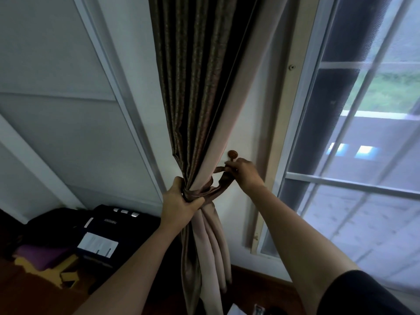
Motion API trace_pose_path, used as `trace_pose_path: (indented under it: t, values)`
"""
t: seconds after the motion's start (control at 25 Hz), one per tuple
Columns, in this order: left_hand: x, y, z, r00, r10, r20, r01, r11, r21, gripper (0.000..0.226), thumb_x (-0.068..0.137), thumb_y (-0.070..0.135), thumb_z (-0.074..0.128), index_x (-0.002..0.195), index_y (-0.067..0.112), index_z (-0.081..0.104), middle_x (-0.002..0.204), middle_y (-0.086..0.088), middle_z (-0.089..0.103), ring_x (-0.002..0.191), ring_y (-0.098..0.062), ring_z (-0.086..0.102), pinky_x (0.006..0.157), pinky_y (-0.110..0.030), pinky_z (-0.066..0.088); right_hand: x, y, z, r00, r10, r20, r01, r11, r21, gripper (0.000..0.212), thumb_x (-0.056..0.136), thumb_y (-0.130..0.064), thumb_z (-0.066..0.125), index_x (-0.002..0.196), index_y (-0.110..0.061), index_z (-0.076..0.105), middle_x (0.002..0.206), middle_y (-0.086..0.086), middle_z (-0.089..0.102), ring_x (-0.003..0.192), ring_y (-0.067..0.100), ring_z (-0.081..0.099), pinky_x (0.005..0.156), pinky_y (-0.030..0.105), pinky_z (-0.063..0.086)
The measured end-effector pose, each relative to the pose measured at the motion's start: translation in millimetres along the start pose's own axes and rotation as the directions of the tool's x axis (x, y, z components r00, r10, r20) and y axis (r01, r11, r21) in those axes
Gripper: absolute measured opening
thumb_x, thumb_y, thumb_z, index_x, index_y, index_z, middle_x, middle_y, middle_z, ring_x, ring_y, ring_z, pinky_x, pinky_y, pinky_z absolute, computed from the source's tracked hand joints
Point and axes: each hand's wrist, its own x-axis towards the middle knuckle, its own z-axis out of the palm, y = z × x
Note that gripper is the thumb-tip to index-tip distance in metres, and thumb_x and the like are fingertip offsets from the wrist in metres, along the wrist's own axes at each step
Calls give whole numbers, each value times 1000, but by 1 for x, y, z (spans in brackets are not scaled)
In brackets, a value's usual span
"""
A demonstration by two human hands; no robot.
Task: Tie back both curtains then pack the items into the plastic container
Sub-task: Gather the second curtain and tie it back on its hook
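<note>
Brown patterned fabric curtain (195, 87) w/ a pale pink lining hangs just left of the round brown wooden wall knob (232, 153) and is gathered into a narrow bunch below & left of that knob. Left hand (181, 201) is lower left of the knob, fingers & thumb curled tight round the bunch and the shiny brown fabric tieback band (214, 189) that wraps it there. The band runs from the bunch up & right toward the knob. Right hand (244, 172) is directly under the knob, fingertips pinching the band's free end. Can't tell whether the end is hooked over the knob's stem. Below the left hand's grip the curtain folds fall loose. White-framed glass window (363, 178) stands right of the knob. Far lower left of the knob, black bags (118, 226) w/ a white paper tag (97, 244) lie on the dark wooden floor (34, 296), w/ a purple cloth (43, 253) beside them.
</note>
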Motion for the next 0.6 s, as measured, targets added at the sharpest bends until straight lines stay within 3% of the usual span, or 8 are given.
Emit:
trace_pose_path:
  t: [0.12,0.24,0.36,0.6]
  values:
    - [-2,3,0,1000,-15,10,15,1000,-10,33,64,6,76,79,8,47,68,-1,58,62,-4,55,50,-8,41,1,1,-2,999,-5,32,3,999,53,29,95,-22,50,119,-11,63,113,16,60,105,30,55,82,26,36]
    - [0,6,3,1000,-21,6,21,1000,-14,32,64,6,76,79,7,47,67,-1,58,61,-5,55,49,-8,41,4,2,-8,995,74,67,-87,971,222,23,93,-20,55,111,-9,65,103,16,66,80,28,65,83,33,50]
    - [1,6,5,1000,-24,-1,24,999,-26,33,62,14,74,80,7,47,67,2,58,62,-5,55,48,-7,40,3,5,-7,991,90,94,-108,972,208,25,93,-24,56,112,-12,64,97,15,67,63,21,61,76,35,53]
    - [-5,10,9,999,-21,36,21,999,-27,31,66,8,75,83,7,49,71,2,59,66,-9,58,49,-8,42,-6,13,10,982,191,13,-191,971,147,29,88,-45,56,115,-36,61,102,-4,65,81,18,59,66,29,46]
